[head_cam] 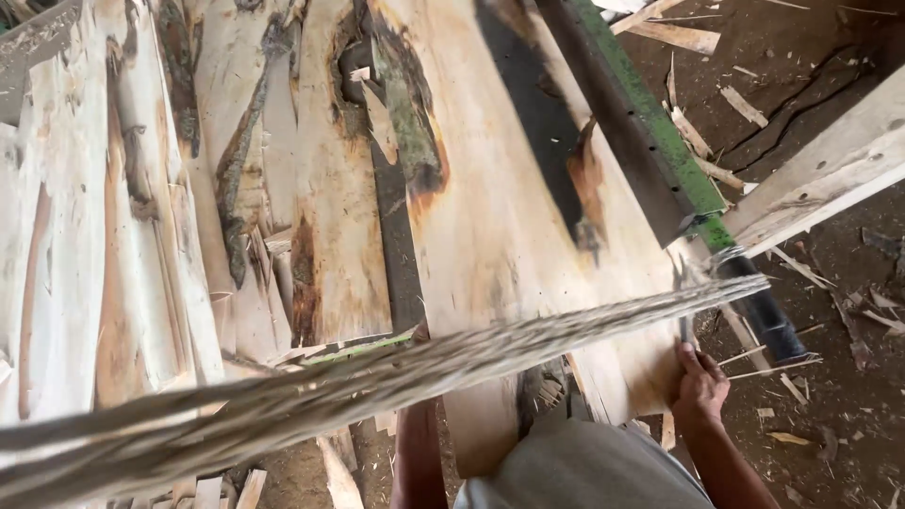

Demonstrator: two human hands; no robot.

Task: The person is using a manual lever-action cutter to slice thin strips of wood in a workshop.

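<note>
While R hand (pixel 699 385) is clamped on sheet (pixel 509 217) edge near green bar (pixel 660 141) | L hand hidden by blurred strip (pixel 377 377), grip can't tell | risk: thin sheet may split/snag on bar.

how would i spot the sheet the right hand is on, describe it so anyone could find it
Start at the green metal bar running diagonally at upper right. Just left of it lies a wide pale veneer sheet, whose lower right edge the right hand touches. Unlike its narrower, streaky neighbours, it carries a long dark band.
</note>
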